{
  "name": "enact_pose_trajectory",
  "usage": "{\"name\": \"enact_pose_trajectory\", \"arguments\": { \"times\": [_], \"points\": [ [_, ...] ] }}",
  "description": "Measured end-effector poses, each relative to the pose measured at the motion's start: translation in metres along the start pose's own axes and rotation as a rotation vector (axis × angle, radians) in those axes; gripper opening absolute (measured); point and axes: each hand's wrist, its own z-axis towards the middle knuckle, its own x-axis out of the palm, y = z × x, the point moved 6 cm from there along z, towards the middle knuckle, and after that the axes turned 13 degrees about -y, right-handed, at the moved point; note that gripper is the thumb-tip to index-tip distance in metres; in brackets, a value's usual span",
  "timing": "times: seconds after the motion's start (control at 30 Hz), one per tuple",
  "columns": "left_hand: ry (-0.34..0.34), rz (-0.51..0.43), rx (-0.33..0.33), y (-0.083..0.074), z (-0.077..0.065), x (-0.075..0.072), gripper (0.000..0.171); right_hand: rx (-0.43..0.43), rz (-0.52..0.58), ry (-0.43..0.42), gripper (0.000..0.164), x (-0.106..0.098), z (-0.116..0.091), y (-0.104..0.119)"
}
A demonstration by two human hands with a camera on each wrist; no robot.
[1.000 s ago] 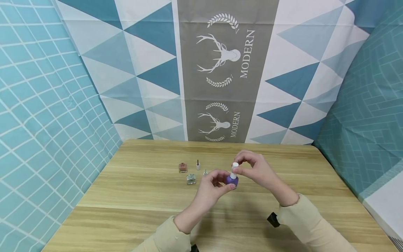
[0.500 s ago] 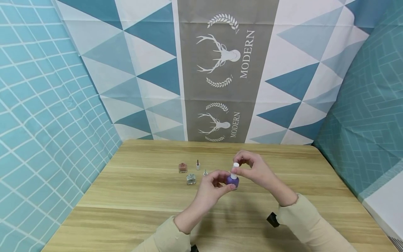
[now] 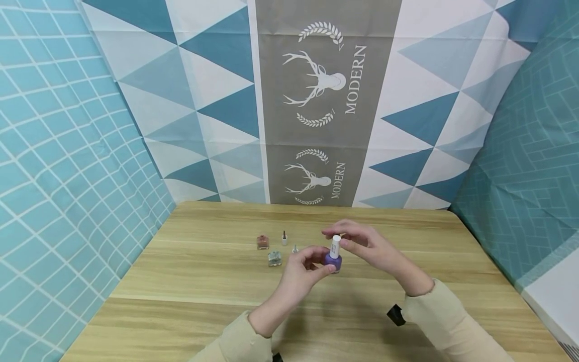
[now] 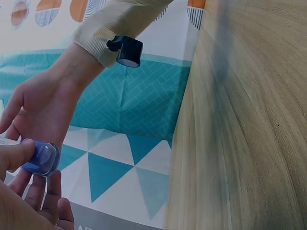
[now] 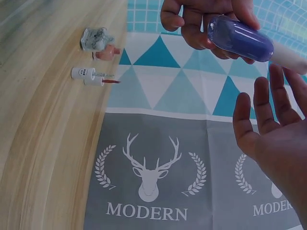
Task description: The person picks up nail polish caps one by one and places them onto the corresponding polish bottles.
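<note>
A nail polish bottle [image 3: 333,261] with purple polish stands upright above the table, its tall white cap [image 3: 334,246] on its neck. My left hand [image 3: 298,271] pinches the glass body between thumb and fingers; the left wrist view shows the thumb across the purple bottle [image 4: 43,158]. Around the cap is my right hand [image 3: 368,246], its fingers stretched out behind it and the thumb right beside it. In the right wrist view these fingers [image 5: 261,103] are loosely spread by the white cap [image 5: 288,58].
On the wooden table [image 3: 203,276], to the left, stand a pinkish-brown polish bottle [image 3: 263,243] and a clear glittery one [image 3: 274,259], both uncapped. Two white caps stand brush up near them: one brown-tipped cap [image 3: 284,239] and one cap [image 3: 295,249] partly behind my left hand.
My right fingers have loosened from the white cap and spread away from it. My left hand still grips the bottle, nearly in the same place.
</note>
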Motion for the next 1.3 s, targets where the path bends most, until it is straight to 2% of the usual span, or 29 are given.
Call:
{"name": "enact_pose_trajectory", "arguments": {
  "times": [0.27, 0.57, 0.8, 0.83, 1.1, 1.3],
  "points": [
    [-0.002, 0.005, 0.010, 0.000, 0.000, 0.000, 0.025, -0.028, -0.003, 0.005, 0.027, 0.002, -0.001, 0.002],
    [-0.002, 0.025, 0.000, 0.000, -0.001, 0.000, 0.026, -0.030, -0.088, -0.084, 0.024, 0.000, -0.001, 0.002],
    [-0.012, -0.006, 0.024, 0.033, 0.010, 0.006, 0.027, -0.021, -0.128, -0.158, 0.020, -0.003, 0.000, 0.001],
    [-0.012, -0.008, 0.025, 0.033, 0.011, 0.006, 0.027, -0.022, -0.130, -0.165, 0.020, -0.004, 0.000, 0.001],
    [-0.016, -0.012, -0.002, 0.030, 0.010, 0.007, 0.027, -0.023, -0.115, -0.187, 0.017, -0.004, 0.001, 0.000],
    [-0.005, -0.017, -0.005, 0.005, 0.002, 0.003, 0.024, 0.000, -0.088, -0.206, 0.013, -0.004, 0.001, -0.002]
  ]
}}
